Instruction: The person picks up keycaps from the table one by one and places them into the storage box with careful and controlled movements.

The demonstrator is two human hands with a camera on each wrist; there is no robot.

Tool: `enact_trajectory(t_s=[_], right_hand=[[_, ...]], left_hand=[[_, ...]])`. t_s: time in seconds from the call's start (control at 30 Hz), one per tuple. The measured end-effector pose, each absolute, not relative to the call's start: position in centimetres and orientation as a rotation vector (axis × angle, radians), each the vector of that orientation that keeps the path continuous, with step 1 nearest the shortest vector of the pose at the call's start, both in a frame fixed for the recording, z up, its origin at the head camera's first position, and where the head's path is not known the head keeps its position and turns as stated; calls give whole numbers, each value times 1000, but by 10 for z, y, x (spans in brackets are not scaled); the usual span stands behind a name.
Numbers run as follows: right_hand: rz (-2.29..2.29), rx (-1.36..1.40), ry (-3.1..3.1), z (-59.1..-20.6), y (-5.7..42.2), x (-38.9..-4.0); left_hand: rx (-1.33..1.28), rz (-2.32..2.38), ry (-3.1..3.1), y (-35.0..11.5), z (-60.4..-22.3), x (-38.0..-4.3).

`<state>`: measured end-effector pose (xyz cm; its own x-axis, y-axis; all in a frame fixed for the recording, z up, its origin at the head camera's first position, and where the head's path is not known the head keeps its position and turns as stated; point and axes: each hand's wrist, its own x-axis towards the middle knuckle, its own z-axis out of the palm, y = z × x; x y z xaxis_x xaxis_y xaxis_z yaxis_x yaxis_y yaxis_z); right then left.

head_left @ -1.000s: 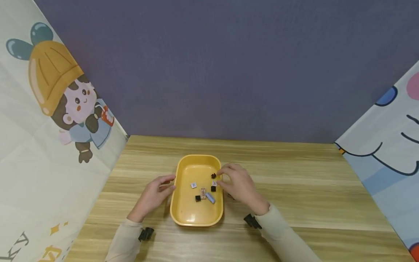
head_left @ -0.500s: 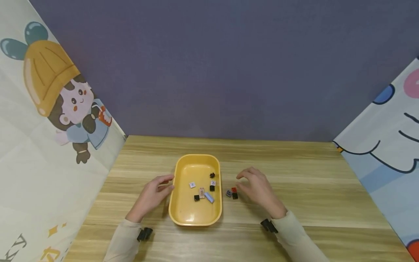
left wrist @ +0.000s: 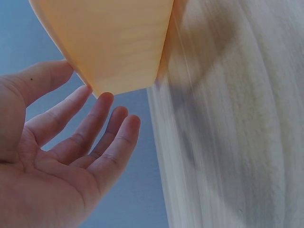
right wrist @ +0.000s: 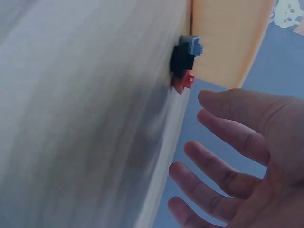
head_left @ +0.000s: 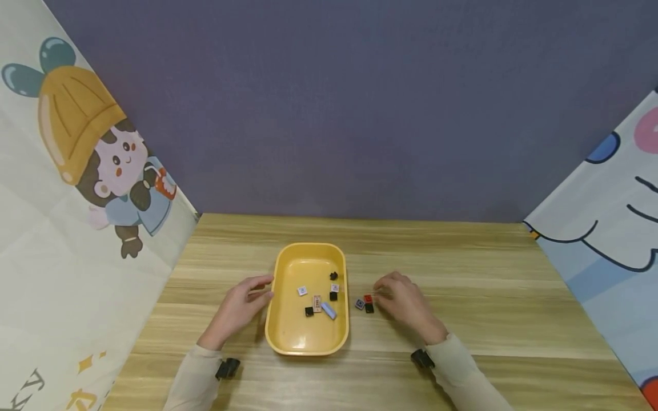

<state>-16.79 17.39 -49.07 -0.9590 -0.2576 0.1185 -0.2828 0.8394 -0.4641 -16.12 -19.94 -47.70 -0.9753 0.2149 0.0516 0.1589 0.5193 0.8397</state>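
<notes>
A yellow rectangular tray [head_left: 307, 341] lies on the wooden table. My left hand [head_left: 240, 308] is at its left side, thumb and fingertips right at the rim, fingers loosely bent and not gripping. My right hand [head_left: 407, 302] is low over the table to the right of the tray, its fingers loosely curved with nothing between them. Just beyond its thumb and index fingertips lies a small red square piece [right wrist: 183, 82] with a raised stub. Beside the red one are a small black square piece [head_left: 369, 308] and a grey-blue square piece [head_left: 360, 304].
Inside the tray are white square pieces [head_left: 302, 291], several small black pieces [head_left: 309, 311], a pinkish printed tile [head_left: 317, 303] and a pale blue bar [head_left: 328, 310]. A dark wall [head_left: 360, 114] stands behind the table [head_left: 462, 268]; printed cloths hang at both sides.
My right hand has drawn back from over the tray's right edge to the table pieces, then lowered close to the red one. My left hand has stayed at the rim.
</notes>
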Motion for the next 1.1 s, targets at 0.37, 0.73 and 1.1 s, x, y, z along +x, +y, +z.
enact_trajectory(t_s=[0.37, 0.73, 1.1], right_hand=[[727, 437, -3025, -497, 168, -168], [680, 449, -3028, -500, 166, -169], [689, 455, -3026, -500, 165, -170]], left_hand=[[343, 1479, 2681, -200, -478, -162], [345, 1499, 2673, -200, -479, -162], [339, 1503, 2672, -200, -480, -162]])
